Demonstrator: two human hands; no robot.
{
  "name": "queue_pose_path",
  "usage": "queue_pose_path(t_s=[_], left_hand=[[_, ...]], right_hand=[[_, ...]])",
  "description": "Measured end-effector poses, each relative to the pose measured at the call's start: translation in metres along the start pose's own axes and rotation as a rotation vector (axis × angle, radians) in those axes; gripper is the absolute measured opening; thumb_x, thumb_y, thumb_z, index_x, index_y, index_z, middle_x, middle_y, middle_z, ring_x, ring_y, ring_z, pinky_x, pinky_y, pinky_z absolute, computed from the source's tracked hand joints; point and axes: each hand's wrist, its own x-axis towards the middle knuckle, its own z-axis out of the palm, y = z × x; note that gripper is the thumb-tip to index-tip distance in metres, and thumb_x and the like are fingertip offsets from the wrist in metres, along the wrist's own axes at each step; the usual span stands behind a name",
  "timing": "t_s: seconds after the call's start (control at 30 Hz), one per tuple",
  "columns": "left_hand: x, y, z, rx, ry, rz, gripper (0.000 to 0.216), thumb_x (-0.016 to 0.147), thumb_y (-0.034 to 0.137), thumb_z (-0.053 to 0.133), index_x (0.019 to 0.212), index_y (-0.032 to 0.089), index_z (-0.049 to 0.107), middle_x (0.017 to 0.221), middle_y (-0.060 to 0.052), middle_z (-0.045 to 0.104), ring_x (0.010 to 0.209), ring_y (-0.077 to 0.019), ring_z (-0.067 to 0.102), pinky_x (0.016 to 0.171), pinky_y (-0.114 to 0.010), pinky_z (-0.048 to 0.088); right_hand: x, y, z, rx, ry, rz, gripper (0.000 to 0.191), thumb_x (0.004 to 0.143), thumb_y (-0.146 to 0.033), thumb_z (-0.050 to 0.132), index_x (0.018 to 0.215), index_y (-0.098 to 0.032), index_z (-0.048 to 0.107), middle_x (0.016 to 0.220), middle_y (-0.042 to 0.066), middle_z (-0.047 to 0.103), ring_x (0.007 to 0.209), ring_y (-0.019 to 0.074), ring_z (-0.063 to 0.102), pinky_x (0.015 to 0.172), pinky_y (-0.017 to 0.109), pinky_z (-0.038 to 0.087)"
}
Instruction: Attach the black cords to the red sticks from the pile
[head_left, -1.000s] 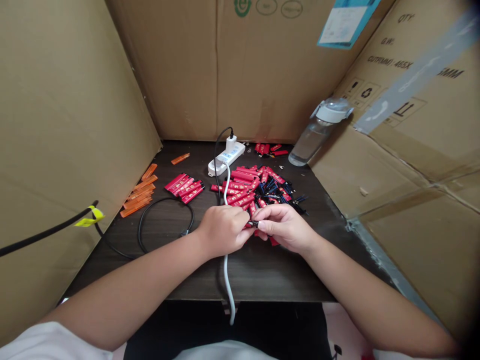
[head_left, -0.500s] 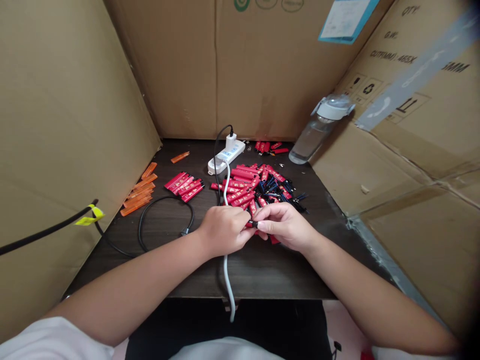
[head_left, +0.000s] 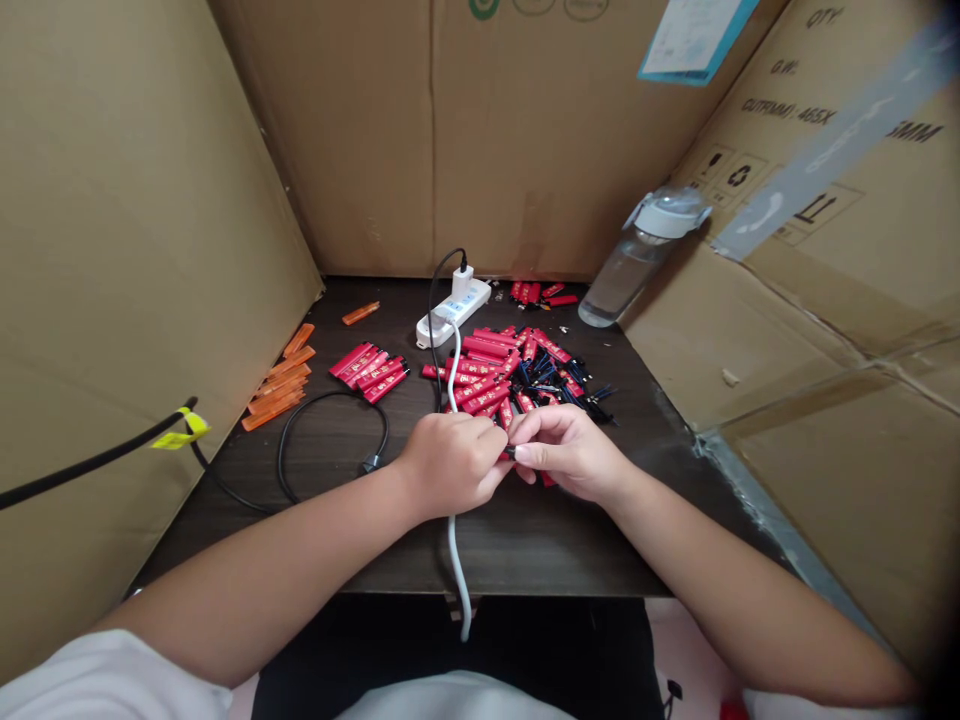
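Item: small dark piece (head_left: 511, 452), pinched between the fingertips of both hands, just above the near-centre of the table (head_left: 525, 540). It is too small and too covered to identify; a bit of red shows under the right fingers, possibly part of it.

Left hand (head_left: 450, 462): curled nearly closed, thumb and forefinger gripping the piece's left end; it lies over the white cable (head_left: 453, 520).

Right hand (head_left: 571, 450): fingers bent inward, thumb and forefinger tips clamped on the piece's right end, knuckles touching the near edge of the pile.

Pile of red pieces (head_left: 487, 372): loose heap just beyond the hands, mixed on its right side with thin dark blue-black parts (head_left: 559, 385).

Row of red pieces (head_left: 371, 370): laid side by side, left of the pile, apart from it.

Orange strips (head_left: 277, 392): stacked near the left cardboard wall (head_left: 135, 250), one stray (head_left: 361, 314) farther back.

Power strip (head_left: 452, 312): white, behind the pile, with a charger plugged in (the white cable runs from it toward the table's near edge).

Black cable (head_left: 330, 402): looped left of the left hand.

Small red group (head_left: 536, 294): at the back wall.

Water bottle (head_left: 637, 262): clear, tilted against the right cardboard wall (head_left: 825, 300).
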Motion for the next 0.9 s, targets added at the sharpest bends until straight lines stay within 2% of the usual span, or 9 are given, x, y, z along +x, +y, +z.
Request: queue_pose_path(t_s=[0.2, 0.3, 0.4, 0.5, 0.63, 0.8, 0.9], left_hand=[[0.000, 0.004, 0.002, -0.017, -0.008, -0.009, 0.018, 0.082, 0.030, 0.055, 0.072, 0.017, 0.063, 0.064, -0.002, 0.066, 0.056, -0.0169, 0.062, 0.048, -0.029, 0.033], [0.002, 0.006, -0.003, -0.070, 0.027, -0.014, 0.028, 0.082, 0.040, 0.056, 0.066, 0.017, 0.061, 0.060, -0.002, 0.064, 0.053, -0.0159, 0.060, 0.047, -0.028, 0.033], [0.005, 0.004, -0.010, -0.141, 0.037, -0.035, 0.039, 0.084, 0.050, 0.054, 0.063, 0.017, 0.060, 0.057, -0.003, 0.063, 0.053, -0.0144, 0.059, 0.050, -0.026, 0.035], [0.006, -0.004, -0.012, -0.177, 0.046, -0.077, 0.037, 0.085, 0.044, 0.053, 0.060, 0.017, 0.058, 0.055, -0.002, 0.060, 0.051, -0.0126, 0.055, 0.052, -0.025, 0.035], [0.007, -0.020, -0.008, -0.287, 0.085, -0.214, 0.032, 0.084, 0.034, 0.054, 0.058, 0.017, 0.053, 0.051, 0.001, 0.052, 0.048, -0.0099, 0.047, 0.052, -0.023, 0.035], [0.010, -0.040, -0.008, -0.524, 0.128, -0.472, 0.033, 0.085, 0.034, 0.050, 0.057, 0.018, 0.045, 0.049, 0.004, 0.043, 0.046, -0.0083, 0.039, 0.047, -0.022, 0.031], [0.012, -0.051, -0.014, -0.557, 0.168, -0.530, 0.034, 0.083, 0.033, 0.050, 0.055, 0.018, 0.041, 0.049, 0.004, 0.038, 0.048, -0.0084, 0.037, 0.048, -0.022, 0.030]], right_hand=[[0.001, 0.002, 0.005, 0.140, 0.031, 0.114, 0.020, 0.062, -0.021, 0.083, 0.068, -0.013, 0.066, 0.060, 0.000, 0.063, 0.046, 0.0097, 0.056, 0.040, 0.021, 0.047], [0.003, 0.002, 0.005, 0.193, -0.012, 0.154, 0.023, 0.061, -0.021, 0.084, 0.065, -0.013, 0.063, 0.056, -0.002, 0.061, 0.045, 0.0087, 0.056, 0.042, 0.020, 0.047], [0.005, -0.001, 0.003, 0.209, -0.026, 0.124, 0.023, 0.064, -0.024, 0.082, 0.066, -0.013, 0.062, 0.055, -0.002, 0.059, 0.045, 0.0077, 0.054, 0.042, 0.019, 0.044], [0.006, -0.007, -0.001, 0.244, 0.020, 0.051, 0.023, 0.068, -0.027, 0.080, 0.067, -0.014, 0.061, 0.055, -0.003, 0.056, 0.046, 0.0071, 0.049, 0.043, 0.020, 0.042], [0.005, -0.017, -0.010, 0.276, 0.114, -0.029, 0.023, 0.071, -0.027, 0.077, 0.063, -0.015, 0.059, 0.057, -0.003, 0.052, 0.045, 0.0057, 0.039, 0.044, 0.022, 0.038], [0.006, -0.024, -0.027, 0.281, 0.228, -0.087, 0.021, 0.069, -0.027, 0.075, 0.064, -0.015, 0.059, 0.057, -0.002, 0.050, 0.045, 0.0065, 0.037, 0.043, 0.023, 0.034], [0.008, -0.025, -0.038, 0.291, 0.278, -0.105, 0.021, 0.070, -0.028, 0.074, 0.063, -0.015, 0.059, 0.057, -0.002, 0.049, 0.044, 0.0060, 0.036, 0.043, 0.023, 0.033]])
